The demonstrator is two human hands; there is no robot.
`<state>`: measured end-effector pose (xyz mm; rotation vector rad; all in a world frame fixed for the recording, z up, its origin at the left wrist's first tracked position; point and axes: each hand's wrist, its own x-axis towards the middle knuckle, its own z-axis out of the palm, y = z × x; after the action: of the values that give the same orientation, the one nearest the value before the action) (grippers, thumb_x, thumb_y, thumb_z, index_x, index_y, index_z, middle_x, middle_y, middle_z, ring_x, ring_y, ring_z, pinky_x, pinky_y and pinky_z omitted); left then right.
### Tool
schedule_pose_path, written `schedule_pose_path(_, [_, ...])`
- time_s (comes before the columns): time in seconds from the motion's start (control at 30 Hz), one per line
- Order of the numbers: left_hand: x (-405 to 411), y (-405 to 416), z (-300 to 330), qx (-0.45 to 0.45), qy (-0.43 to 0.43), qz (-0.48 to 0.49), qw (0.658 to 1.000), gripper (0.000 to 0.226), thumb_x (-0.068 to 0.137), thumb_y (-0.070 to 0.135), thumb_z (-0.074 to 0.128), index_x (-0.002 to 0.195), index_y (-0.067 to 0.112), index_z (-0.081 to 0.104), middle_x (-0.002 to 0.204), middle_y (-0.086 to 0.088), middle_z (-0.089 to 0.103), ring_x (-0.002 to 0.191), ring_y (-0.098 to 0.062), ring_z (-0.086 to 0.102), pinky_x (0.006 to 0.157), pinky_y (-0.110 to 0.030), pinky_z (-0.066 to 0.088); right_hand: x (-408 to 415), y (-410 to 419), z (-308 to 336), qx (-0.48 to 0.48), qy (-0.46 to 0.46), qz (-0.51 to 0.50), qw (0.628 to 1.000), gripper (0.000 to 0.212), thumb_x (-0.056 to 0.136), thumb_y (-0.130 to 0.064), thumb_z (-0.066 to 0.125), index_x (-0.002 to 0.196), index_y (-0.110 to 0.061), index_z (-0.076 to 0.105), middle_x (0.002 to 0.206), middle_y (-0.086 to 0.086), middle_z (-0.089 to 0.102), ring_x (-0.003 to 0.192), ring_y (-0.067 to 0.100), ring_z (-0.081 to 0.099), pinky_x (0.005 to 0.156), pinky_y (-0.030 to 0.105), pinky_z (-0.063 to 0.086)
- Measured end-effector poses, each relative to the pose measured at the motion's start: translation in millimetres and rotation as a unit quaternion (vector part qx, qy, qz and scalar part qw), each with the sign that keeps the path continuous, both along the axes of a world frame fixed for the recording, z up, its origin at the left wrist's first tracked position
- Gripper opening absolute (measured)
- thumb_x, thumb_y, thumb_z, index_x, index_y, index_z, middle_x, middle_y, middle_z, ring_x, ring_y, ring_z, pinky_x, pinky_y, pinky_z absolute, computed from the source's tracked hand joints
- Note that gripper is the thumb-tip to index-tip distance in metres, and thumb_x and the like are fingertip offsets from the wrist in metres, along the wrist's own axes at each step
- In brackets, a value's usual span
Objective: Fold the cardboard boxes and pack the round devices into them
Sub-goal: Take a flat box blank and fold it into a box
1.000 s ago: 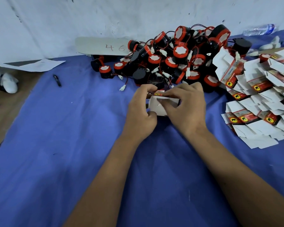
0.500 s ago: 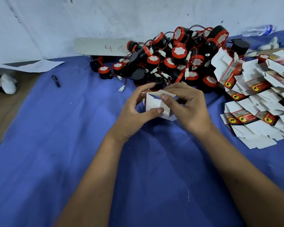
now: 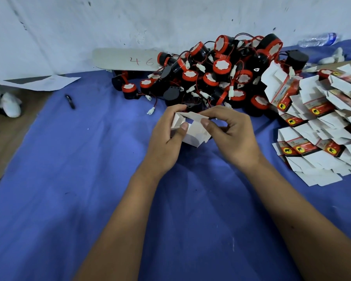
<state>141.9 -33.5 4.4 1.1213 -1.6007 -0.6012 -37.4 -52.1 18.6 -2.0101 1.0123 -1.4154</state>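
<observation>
Box half folded, both hands on it

Box (image 3: pixel 190 131) sits between the two hands, just above the blue table (image 3: pixel 69 179). The left hand (image 3: pixel 166 138) grips its left side, thumb pressing an inner wall. The right hand (image 3: pixel 231 134) pinches the open top flap. Round devices (image 3: pixel 211 78) lie piled just behind the box, so either hand is near. Flat boxes (image 3: pixel 316 126) lie spread at the right. Tangled wires may snag.
</observation>
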Motion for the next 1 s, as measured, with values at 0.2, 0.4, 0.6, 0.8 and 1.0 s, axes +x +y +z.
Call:
schedule_pose_path(0.2, [-5,-6,-1,-0.019,0.013,0.073,0.997,0.025,0.098,0.008,0.062,0.119,0.020,0.067,0.110,0.013,0.068,0.105,-0.009,0.063,0.088,-0.033,0.053,8,4,-1,-0.044,0.016,-0.037,0.998,0.015,0.098,-0.004,0.065,0.103,-0.008,0.079,0.099,-0.003,0.075,0.097,0.010,0.069,0.074,0.035,0.057])
schedule_pose_path(0.4, [-10,-1,2,-0.038,0.011,0.117,0.992,0.040,0.092,-0.003,0.060,0.128,0.015,0.065,0.111,0.003,0.072,0.103,-0.011,0.067,0.088,-0.036,0.057,24,7,-7,-0.096,0.004,-0.065,0.993,0.004,0.092,-0.014,0.075,0.092,-0.010,0.074,0.090,-0.003,0.069,0.084,0.011,0.063,0.064,0.026,0.051])
schedule_pose_path(0.6, [-16,10,9,0.062,0.034,-0.100,0.992,0.055,0.097,0.019,0.059,0.150,0.018,0.048,0.141,0.001,0.061,0.134,-0.020,0.056,0.109,-0.045,0.050,11,-9,-9,-0.119,-0.007,-0.164,0.979,0.024,0.088,-0.024,0.079,0.081,-0.010,0.061,0.081,0.000,0.058,0.073,0.012,0.050,0.066,0.016,0.038])
schedule_pose_path(0.8, [-20,11,10,0.031,0.049,-0.053,0.997,0.043,0.102,0.008,0.055,0.142,0.020,0.058,0.135,0.001,0.065,0.127,-0.020,0.061,0.108,-0.049,0.051,7,-11,-11,-0.141,0.001,-0.195,0.971,0.047,0.087,-0.018,0.078,0.068,-0.015,0.035,0.067,-0.009,0.031,0.062,0.014,0.027,0.056,0.024,0.022])
schedule_pose_path(1.0, [-11,9,7,0.053,0.068,-0.058,0.995,0.040,0.095,0.009,0.061,0.130,0.026,0.064,0.125,-0.001,0.069,0.119,-0.026,0.065,0.098,-0.059,0.054,11,-9,-7,-0.177,0.003,-0.120,0.977,0.052,0.090,-0.032,0.078,0.068,-0.019,0.032,0.064,-0.011,0.027,0.059,0.011,0.023,0.053,0.019,0.022])
